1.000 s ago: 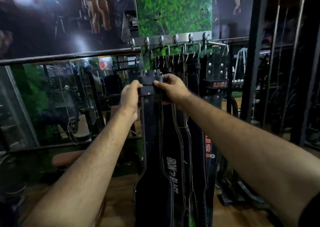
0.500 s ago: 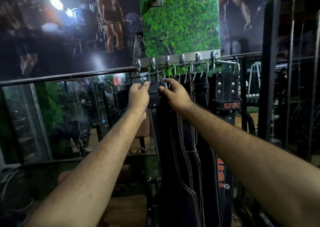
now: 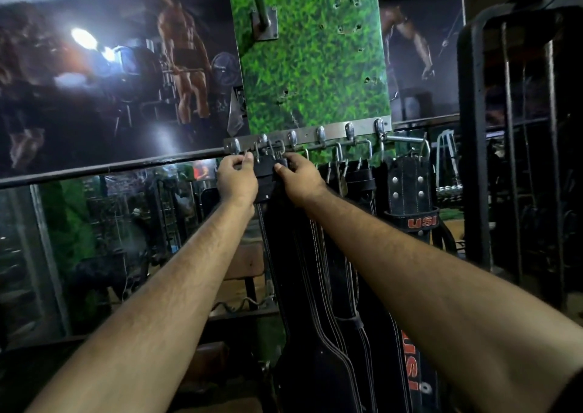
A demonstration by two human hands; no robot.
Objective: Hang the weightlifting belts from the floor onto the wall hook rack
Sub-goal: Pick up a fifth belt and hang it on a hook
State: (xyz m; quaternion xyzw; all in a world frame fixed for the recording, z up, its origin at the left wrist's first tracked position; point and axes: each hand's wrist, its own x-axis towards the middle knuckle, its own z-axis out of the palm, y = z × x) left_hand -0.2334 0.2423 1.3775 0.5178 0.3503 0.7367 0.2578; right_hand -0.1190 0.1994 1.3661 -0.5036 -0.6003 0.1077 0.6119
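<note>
**Belt held up at the hook rack**

Head view: both arms reach forward and up to a metal hook rack (image 3: 334, 135) fixed along the lower edge of a green grass-print panel (image 3: 312, 59). The left hand (image 3: 236, 180) and the right hand (image 3: 299, 179) both grip the top end of a black belt (image 3: 284, 255), fingers curled round it from either side, thumbs on the near face. The belt's metal buckle (image 3: 268, 154) sits right at the rack, at the second hook from the left; whether it is already over the hook cannot be told. The rest of the belt hangs straight down between the forearms, widening toward the bottom, with pale stitching along its edges.

To the right of it, more black belts (image 3: 350, 255) hang side by side from the other hooks by their buckles. The one furthest right is a studded belt (image 3: 407, 185) whose loop carries the red letters "USI" (image 3: 421, 222). Lower down, the same red letters run vertically on another belt (image 3: 411, 371); only "USI" can be read, with a round mark under it. No other writing is legible.

Left of the green panel is a dark wall poster (image 3: 126, 75) showing a lifter with a barbell, with a bright glare spot on it. A black rail (image 3: 110, 168) runs beneath the poster, and below that a mirror (image 3: 110, 239) reflects gym equipment. A black steel frame (image 3: 476, 144) stands at the right.
</note>
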